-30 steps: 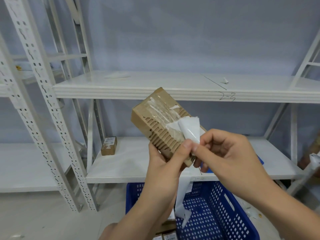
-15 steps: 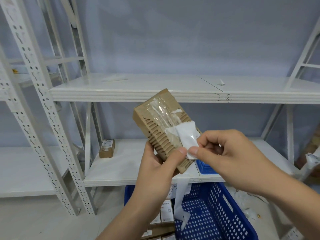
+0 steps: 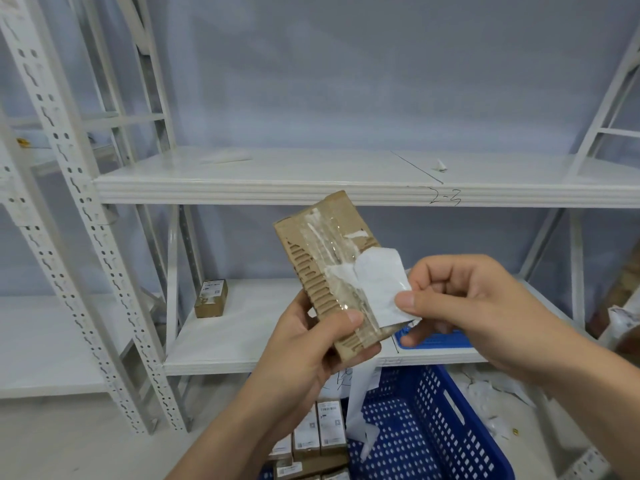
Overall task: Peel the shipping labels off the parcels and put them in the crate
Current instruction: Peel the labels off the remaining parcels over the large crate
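While the left hand grips the parcel above the crate, the right hand pinches its half-peeled label.

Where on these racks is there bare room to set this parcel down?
Upper shelf: bare between the flat paper scrap on its left and the small scrap on its right. Lower shelf: bare between the small box and your left hand. Crowded: the crate holds labelled boxes at its left end, and torn paper litters the floor to its right.
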